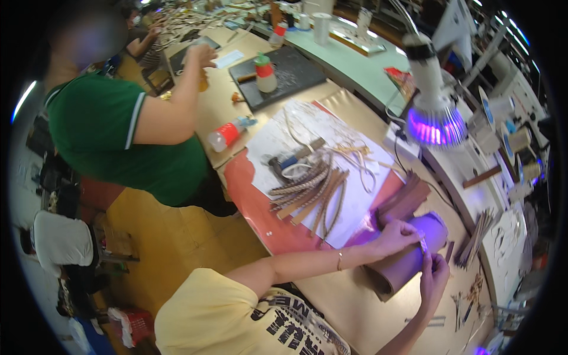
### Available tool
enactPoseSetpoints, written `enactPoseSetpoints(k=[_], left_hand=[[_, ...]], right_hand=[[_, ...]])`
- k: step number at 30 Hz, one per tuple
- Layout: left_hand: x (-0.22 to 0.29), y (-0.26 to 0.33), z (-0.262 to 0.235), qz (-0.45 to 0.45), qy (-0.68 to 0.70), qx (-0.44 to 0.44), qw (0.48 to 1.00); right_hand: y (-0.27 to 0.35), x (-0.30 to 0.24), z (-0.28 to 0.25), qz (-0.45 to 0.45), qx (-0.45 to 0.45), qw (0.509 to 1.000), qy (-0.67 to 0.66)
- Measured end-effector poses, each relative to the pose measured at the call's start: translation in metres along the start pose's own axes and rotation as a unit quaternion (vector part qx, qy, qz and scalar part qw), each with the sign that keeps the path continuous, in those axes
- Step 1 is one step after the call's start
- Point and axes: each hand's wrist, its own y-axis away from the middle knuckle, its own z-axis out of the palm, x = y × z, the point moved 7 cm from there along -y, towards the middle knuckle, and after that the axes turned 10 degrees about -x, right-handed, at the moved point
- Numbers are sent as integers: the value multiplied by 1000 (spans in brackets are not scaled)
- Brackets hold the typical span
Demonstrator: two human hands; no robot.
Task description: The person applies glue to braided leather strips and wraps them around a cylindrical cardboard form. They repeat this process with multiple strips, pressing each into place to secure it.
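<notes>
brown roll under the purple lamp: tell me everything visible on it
The brown roll is a wide tube of sheet material that looks like leather or thick card, lying on its side on the tan table, its open end facing the lower left. Purple light from the lamp tints its upper end. The left hand rests on top; the right hand pinches a small pale strip against it.

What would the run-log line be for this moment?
left hand: on brown rolled leather tube | right hand: pinching small pale strip at tube | purple lamp overhead | tan strips on white sheet
</notes>
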Motion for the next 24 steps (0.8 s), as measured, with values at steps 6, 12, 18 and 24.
enactPoseSetpoints(k=[6, 12, 18, 24], left_hand=[[2, 4, -1, -50, -49, 8, 998], [-3, 0, -3, -125, 104, -7, 987], [2, 2, -4, -150, 101, -37, 983], [-2, 6, -5, -148, 42, -20, 988]], right_hand=[[-1, 18, 0, 3, 8, 999, -53], [-2, 25, -1, 75, -31, 995, -55], [-8, 18, 1, 98, -42, 990, -89], [-5, 11, -3, 88, -52, 994, -36]])
